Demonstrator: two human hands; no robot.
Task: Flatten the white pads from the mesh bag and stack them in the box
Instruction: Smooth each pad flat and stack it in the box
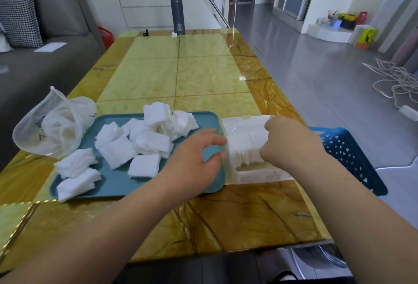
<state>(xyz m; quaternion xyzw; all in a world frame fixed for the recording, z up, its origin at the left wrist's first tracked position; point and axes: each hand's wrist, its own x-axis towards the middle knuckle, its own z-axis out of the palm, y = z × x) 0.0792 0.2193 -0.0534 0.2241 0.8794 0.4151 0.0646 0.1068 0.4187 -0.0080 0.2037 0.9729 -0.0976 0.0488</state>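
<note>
A white box point(257, 174) stands on the table right of a teal tray point(117, 184), with a row of white pads point(245, 148) packed upright in it. My right hand point(291, 141) reaches from the right, its fingers curled round the top of that row. My left hand point(194, 154) hovers over the tray's right end, fingers loosely curled, fingertips at the box's left side; it holds nothing. Several loose pads point(144, 141) lie heaped on the tray, and two small stacks point(77, 173) hang over its left edge. The translucent mesh bag point(52, 125) lies at the far left.
A blue perforated basket point(348, 154) sits at the table's right edge, behind my right arm. A dark flask point(177, 13) stands at the far end of the yellow marble table point(203, 75). A grey sofa point(45, 35) is on the left, white cable point(398, 80) on the floor.
</note>
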